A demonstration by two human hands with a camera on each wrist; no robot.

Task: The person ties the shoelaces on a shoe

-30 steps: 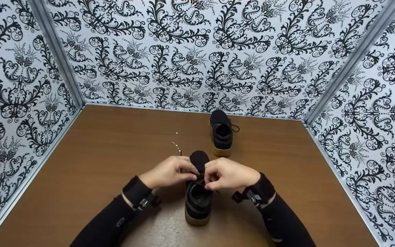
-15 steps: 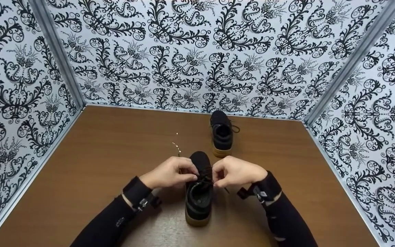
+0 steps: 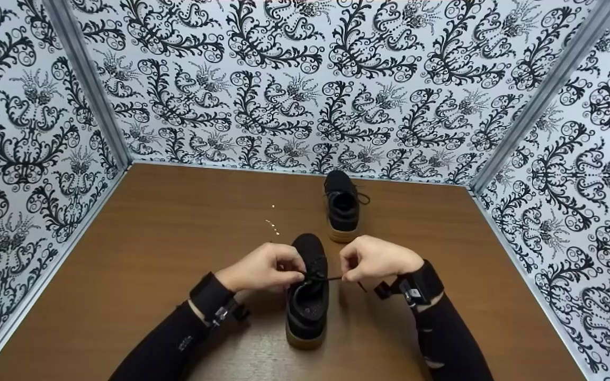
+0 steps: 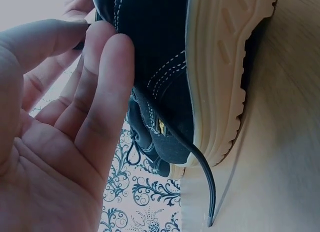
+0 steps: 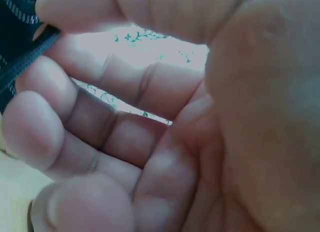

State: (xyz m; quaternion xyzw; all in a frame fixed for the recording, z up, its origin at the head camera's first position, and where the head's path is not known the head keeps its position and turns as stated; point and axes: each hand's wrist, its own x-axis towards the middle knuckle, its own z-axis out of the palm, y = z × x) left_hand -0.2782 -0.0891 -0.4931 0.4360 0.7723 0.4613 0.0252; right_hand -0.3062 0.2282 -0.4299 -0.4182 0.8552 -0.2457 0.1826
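A black shoe (image 3: 306,323) with a gum-coloured sole stands upright on the table, toe pointing away from me. My right hand (image 3: 382,259) pinches a black shoelace (image 3: 333,278), drawn taut sideways from the shoe's opening; the lace (image 5: 30,59) also shows between thumb and finger in the right wrist view. At the shoe's left side, my left hand (image 3: 262,267) pinches a dark bit of lace between thumb and fingertips, mostly hidden by the fingers. Below that hand, a loose lace end (image 4: 202,167) hangs over the shoe's side in the left wrist view.
A second black shoe (image 3: 342,209) with a lace loop at its right side stands farther back. Patterned walls (image 3: 284,79) enclose the brown wooden table (image 3: 188,211) at the back and both sides. Small bright specks (image 3: 272,226) show on the tabletop.
My right hand has moved right, away from the shoe, and the lace now stretches straight between them. The left hand has stayed nearly still. Both shoes remain in place.
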